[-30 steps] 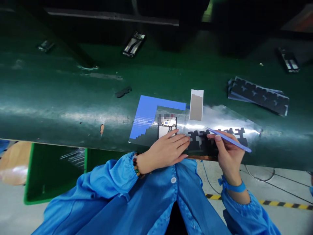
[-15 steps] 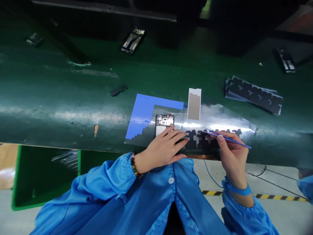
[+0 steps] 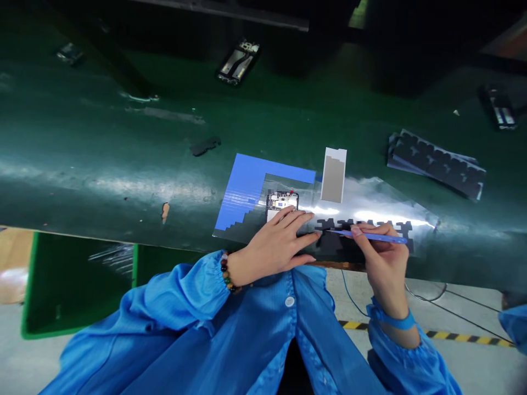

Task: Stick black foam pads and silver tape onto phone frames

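My left hand [image 3: 278, 240] lies with its fingers stretched out over the lower part of an opened phone [image 3: 282, 201], whose circuit board shows above the fingers. The phone rests on a clear film beside a blue stepped sheet [image 3: 242, 184]. In my right hand [image 3: 382, 252] is a pair of blue tweezers [image 3: 379, 237], pinched between thumb and fingers. The tweezers point left, and their tips are at a row of black die-cut stickers [image 3: 348, 241] on a clear sheet near the table's edge. Whether the tips grip a sticker I cannot tell.
A grey and white card [image 3: 333, 176] stands out behind the stickers. More black sticker sheets [image 3: 438, 163] are stacked at the right. Another opened phone [image 3: 239, 62] lies at the back, and one more [image 3: 500, 107] at far right. A green bin [image 3: 78, 285] sits below the table's left edge.
My right hand has moved slightly left and the tweezers have swung flatter, their tips now lower and further left at the stickers. My left hand stays on the phone. The view has shifted slightly.
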Demonstrator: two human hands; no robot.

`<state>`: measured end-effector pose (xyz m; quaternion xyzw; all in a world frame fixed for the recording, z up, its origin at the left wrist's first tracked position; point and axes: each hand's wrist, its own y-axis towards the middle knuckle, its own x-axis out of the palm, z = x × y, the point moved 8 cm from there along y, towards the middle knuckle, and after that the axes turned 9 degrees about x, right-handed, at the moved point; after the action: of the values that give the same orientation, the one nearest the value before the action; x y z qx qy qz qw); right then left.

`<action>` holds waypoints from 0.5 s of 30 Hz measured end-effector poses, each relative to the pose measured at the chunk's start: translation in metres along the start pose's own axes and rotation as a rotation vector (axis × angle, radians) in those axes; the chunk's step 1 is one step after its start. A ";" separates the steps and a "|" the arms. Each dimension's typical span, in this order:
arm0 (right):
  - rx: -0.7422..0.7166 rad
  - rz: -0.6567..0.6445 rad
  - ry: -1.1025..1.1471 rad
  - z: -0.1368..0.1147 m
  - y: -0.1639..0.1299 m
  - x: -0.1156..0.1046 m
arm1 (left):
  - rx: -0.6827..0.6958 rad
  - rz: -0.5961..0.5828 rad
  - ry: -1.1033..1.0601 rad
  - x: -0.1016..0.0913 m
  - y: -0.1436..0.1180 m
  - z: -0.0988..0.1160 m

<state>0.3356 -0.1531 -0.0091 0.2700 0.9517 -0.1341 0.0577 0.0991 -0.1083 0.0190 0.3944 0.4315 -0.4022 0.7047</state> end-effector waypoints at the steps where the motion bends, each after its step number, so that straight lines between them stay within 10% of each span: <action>1: 0.031 0.013 0.079 0.001 0.001 -0.001 | -0.001 0.000 -0.007 0.000 0.000 0.000; 7: 0.050 0.080 0.253 -0.007 -0.003 0.006 | -0.088 0.145 0.005 -0.025 -0.015 -0.033; 15: -0.022 -0.016 0.226 -0.015 -0.024 0.081 | -0.257 0.183 -0.120 -0.040 -0.042 -0.087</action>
<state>0.2535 -0.1275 -0.0039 0.2753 0.9557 -0.0927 -0.0482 0.0231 -0.0360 0.0200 0.3142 0.3989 -0.3005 0.8074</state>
